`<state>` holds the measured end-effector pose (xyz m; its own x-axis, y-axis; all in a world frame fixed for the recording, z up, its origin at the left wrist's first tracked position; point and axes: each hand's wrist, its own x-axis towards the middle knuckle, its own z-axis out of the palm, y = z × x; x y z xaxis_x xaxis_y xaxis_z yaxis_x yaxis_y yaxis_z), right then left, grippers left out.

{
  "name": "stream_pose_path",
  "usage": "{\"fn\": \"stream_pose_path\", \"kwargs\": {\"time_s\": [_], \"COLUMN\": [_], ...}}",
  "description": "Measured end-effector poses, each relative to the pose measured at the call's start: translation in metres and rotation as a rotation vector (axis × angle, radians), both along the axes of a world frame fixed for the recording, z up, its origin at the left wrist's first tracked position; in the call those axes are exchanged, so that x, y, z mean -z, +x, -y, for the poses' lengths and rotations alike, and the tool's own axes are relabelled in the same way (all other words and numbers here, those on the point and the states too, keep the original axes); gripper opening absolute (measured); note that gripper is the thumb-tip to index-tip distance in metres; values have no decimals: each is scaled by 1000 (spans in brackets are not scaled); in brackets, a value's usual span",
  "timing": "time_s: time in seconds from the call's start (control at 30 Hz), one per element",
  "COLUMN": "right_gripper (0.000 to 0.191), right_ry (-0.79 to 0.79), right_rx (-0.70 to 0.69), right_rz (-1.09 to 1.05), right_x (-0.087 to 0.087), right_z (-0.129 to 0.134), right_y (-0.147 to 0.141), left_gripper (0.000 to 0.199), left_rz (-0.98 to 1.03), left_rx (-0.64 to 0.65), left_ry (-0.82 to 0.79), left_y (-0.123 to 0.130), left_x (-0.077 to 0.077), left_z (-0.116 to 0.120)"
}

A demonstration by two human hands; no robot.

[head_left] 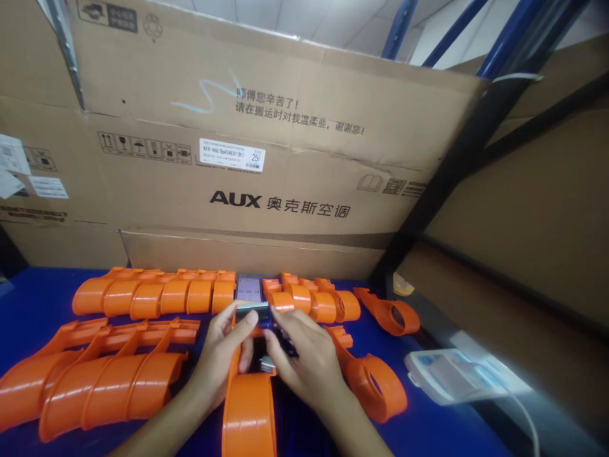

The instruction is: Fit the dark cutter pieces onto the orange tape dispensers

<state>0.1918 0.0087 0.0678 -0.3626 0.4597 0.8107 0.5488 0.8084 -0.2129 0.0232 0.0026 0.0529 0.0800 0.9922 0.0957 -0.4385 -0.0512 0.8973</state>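
Observation:
An orange tape dispenser (249, 416) lies in front of me, its round body towards me and its head pointing away. My left hand (222, 350) is closed on the head, thumb on a black strip (253, 316) below a silver toothed edge (252, 306). Against the right end of that head, my right hand (308, 357) has its thumb and fingers closed around a dark blue part (265, 315). A small grey metal piece (267, 364) shows under the hands; what it belongs to is partly hidden. Both palms hide the rest of the grip.
More orange dispensers stand in a back row (147, 298), a left front row (111, 387) and at the right (375, 384). A phone (249, 289) showing a timer stands behind my hands. A white device (447, 374) with a cable lies right. Cardboard (295, 171) walls the back.

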Motion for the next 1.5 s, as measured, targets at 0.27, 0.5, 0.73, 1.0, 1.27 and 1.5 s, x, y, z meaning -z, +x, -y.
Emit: {"fn": "stream_pose_path", "kwargs": {"time_s": [0.27, 0.5, 0.73, 1.0, 1.27, 1.5], "right_gripper": [27, 21, 19, 12, 13, 11], "right_ry": [6, -106, -223, -389, -470, -321], "right_rx": [9, 2, 149, -26, -56, -58], "right_rz": [-8, -54, -257, 101, 380, 198], "right_x": [-3, -9, -26, -34, -31, -31], "right_z": [7, 8, 1, -9, -5, -5], "right_y": [-2, -1, 21, 32, 31, 27], "left_gripper": [28, 27, 23, 23, 25, 26], "left_rz": [-124, -92, 23, -14, -38, -102], "left_rx": [-18, 3, -53, -76, -70, -55], "left_ry": [106, 99, 78, 86, 93, 96], "left_y": [-6, -7, -13, -13, -14, -13], "left_x": [2, -3, -23, -21, -14, -11], "left_z": [-1, 2, 2, 4, 0, 0]}}
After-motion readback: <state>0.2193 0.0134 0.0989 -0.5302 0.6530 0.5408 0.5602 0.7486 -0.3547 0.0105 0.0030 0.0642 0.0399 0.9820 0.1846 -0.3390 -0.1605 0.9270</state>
